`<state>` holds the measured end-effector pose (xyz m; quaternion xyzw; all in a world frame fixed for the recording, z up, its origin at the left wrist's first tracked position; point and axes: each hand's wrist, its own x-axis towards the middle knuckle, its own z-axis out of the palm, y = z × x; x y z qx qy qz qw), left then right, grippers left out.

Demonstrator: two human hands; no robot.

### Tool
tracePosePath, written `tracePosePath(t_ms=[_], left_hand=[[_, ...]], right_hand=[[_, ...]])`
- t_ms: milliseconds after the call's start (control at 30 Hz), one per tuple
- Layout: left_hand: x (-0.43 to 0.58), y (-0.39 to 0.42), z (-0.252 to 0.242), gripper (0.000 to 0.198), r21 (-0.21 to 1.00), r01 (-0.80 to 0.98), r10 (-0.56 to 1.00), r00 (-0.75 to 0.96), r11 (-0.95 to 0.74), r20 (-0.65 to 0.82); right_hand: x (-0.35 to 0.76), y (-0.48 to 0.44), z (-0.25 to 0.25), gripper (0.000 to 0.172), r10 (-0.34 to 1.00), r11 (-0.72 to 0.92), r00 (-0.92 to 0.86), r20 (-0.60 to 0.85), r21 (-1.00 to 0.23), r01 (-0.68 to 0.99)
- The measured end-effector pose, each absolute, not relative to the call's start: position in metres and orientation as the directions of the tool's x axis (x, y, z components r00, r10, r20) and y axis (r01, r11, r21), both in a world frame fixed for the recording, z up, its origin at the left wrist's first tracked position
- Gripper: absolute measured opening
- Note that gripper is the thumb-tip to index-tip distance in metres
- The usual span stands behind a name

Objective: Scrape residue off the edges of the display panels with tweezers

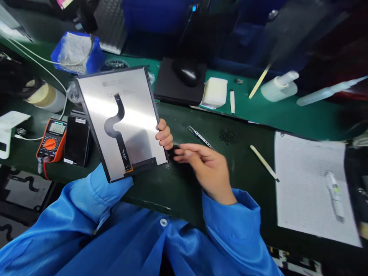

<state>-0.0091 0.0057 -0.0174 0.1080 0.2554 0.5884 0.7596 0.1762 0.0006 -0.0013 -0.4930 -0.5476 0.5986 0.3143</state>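
My left hand (165, 135) grips a tablet screen panel (140, 103) from beneath, its fingers curled over the right edge. The panel is tilted, with its silvery back facing me. A black S-shaped flex cable (110, 127) runs down that back to an orange-edged end at the bottom. Just off the lower right corner, my right hand (208, 166) has its thumb and fingers pinched together. Something dark shows at those fingertips, too blurred to name. Behind the right hand, metal tweezers (200, 137) lie on the dark green mat.
Left: an orange multimeter (50, 142), a black phone (77, 140) and a blue bin (77, 51). Back: a mouse (186, 73), a white block (215, 92) and a white bottle (278, 89). Right: a thin stick (263, 163) and paper (307, 184) bearing a white pen (335, 195).
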Motion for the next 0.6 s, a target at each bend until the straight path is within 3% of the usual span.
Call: tracePosePath(t_ms=[100,167,233,333,467,600], left_hand=[[-0.010,0.004,0.002,0.065,0.249,-0.913,0.910,0.227,0.323,-0.348],[-0.011,0.000,0.013,0.059,0.153,-0.938,0.893,0.235,0.312,-0.384],[-0.013,-0.002,0.017,0.054,0.089,-0.941,0.886,0.273,0.328,-0.375],[-0.016,-0.001,0.009,0.051,0.045,-0.938,0.886,0.308,0.344,-0.348],[-0.019,0.004,-0.010,0.051,0.041,-0.945,0.911,0.300,0.324,-0.282],[-0.020,0.006,-0.022,0.045,0.027,-0.946,0.923,0.309,0.323,-0.232]], right_hand=[[0.193,0.020,-0.005,0.028,0.997,0.057,-0.071,0.027,-0.885,0.463],[0.200,0.034,-0.012,0.031,0.984,0.174,-0.098,0.147,-0.715,0.677],[0.203,0.046,-0.021,0.031,0.972,0.234,-0.178,0.154,-0.555,0.798],[0.201,0.055,-0.031,0.024,0.965,0.262,-0.235,0.116,-0.463,0.847],[0.198,0.047,-0.033,0.018,0.941,0.339,-0.266,0.211,-0.544,0.768],[0.200,0.027,-0.026,0.013,0.900,0.422,-0.330,0.284,-0.760,0.494]])
